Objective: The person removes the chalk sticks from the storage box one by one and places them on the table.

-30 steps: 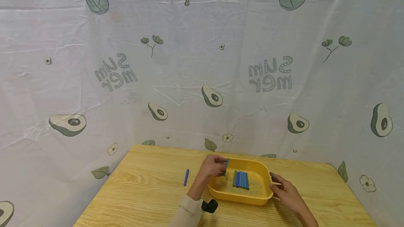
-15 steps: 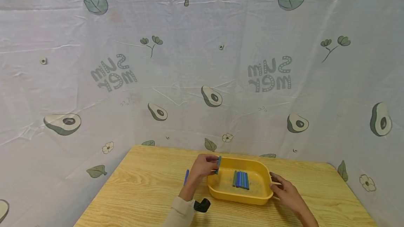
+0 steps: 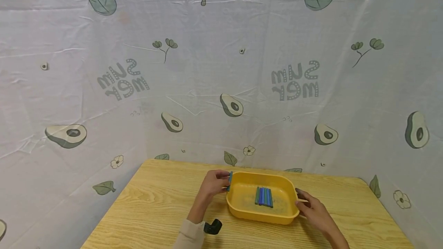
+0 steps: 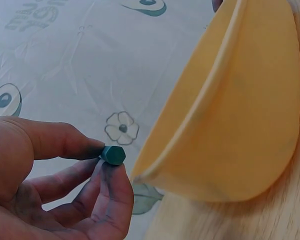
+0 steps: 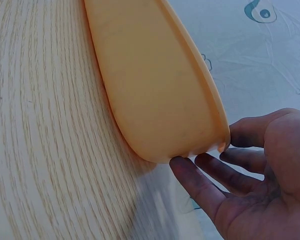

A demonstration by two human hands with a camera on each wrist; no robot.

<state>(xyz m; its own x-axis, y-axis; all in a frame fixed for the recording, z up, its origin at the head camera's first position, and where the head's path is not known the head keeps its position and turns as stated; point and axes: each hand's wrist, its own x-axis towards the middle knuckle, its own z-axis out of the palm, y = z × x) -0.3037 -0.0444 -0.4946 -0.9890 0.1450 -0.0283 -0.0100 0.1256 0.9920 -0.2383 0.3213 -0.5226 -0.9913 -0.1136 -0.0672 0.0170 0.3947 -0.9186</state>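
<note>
In the head view, my left hand (image 3: 214,183) is just off the left end of a yellow plastic basin (image 3: 238,211). Between thumb and fingertips it pinches a teal six-sided chalk stick (image 4: 115,155). Dark smudges mark the fingers in the left wrist view. Several blue and green chalk sticks (image 3: 264,196) lie side by side on the basin floor. My right hand (image 3: 313,207) holds the basin's right end, thumb and fingertips against its rim and outer wall (image 5: 160,85). The blue stick seen earlier on the table is hidden behind the left hand and arm.
The basin stands on a light wooden table (image 3: 155,199). A pale curtain (image 3: 207,68) printed with avocados and leaves hangs behind the table. Dusty marks show on the basin floor. A black device (image 3: 212,226) is worn at the left wrist.
My left hand has moved left with the teal chalk stick, from over the basin to beyond its left rim. It now covers the blue stick. The right hand has stayed put.
</note>
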